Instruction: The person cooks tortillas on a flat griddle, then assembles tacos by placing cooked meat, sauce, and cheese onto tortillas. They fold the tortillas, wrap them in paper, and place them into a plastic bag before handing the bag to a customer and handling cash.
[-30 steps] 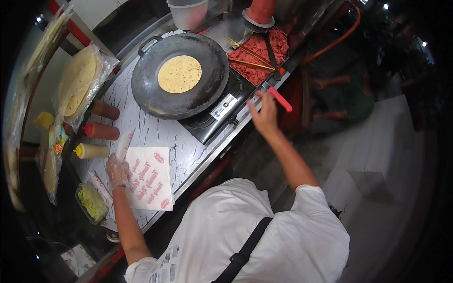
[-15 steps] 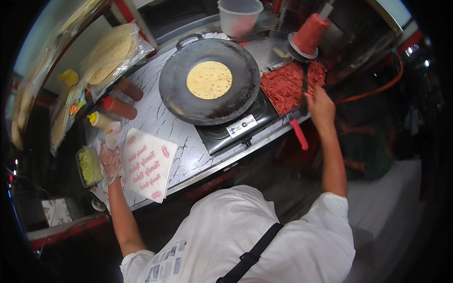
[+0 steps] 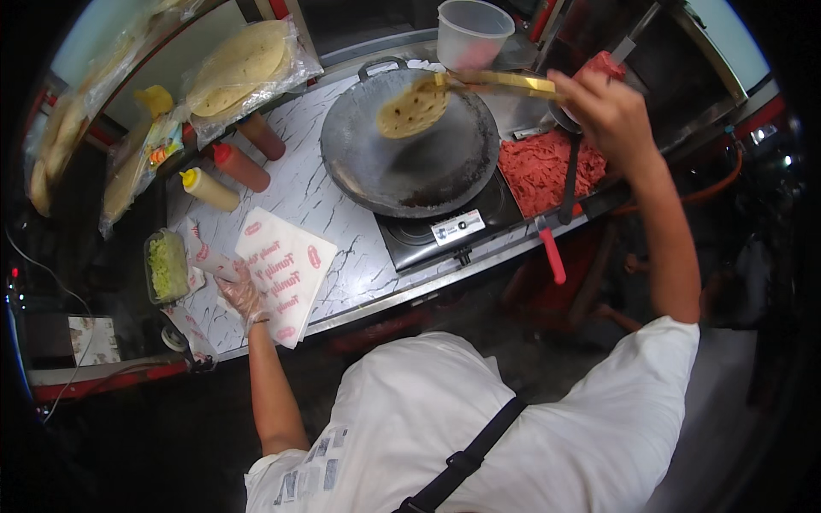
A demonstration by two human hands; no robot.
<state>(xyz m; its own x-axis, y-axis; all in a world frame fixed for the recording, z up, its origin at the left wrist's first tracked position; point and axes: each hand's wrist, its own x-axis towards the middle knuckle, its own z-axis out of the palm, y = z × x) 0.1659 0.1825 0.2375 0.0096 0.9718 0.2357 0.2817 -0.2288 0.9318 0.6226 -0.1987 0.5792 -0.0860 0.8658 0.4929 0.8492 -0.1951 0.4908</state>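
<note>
the right hand (image 3: 603, 107) is closed around the end of long yellow tongs (image 3: 500, 81), and the tongs pinch the edge of a round flatbread (image 3: 413, 109). the flatbread hangs in the air above the far part of the big dark round pan (image 3: 410, 167), not touching it. it is pale yellow with small brown spots, thin, and a little bent where the tongs take it. the pan sits on a burner (image 3: 449, 229) near the middle of the marbled counter (image 3: 308, 197).

the left hand (image 3: 242, 295), in a thin clear glove, lies flat with fingers spread on a white paper sheet with red print (image 3: 286, 274) at the near edge of the counter.

to the right of the pan there is a tray of red shredded meat (image 3: 539, 167), and a red-handled tool (image 3: 552, 255) sticks out over the near edge. at the left end stand three squeeze bottles (image 3: 231, 167), two red and one yellow, and a small tub with green filling (image 3: 167, 265). a bag of flatbreads (image 3: 244, 64) lies at the far left corner, and a white plastic cup (image 3: 470, 34) stands behind the pan.
</note>
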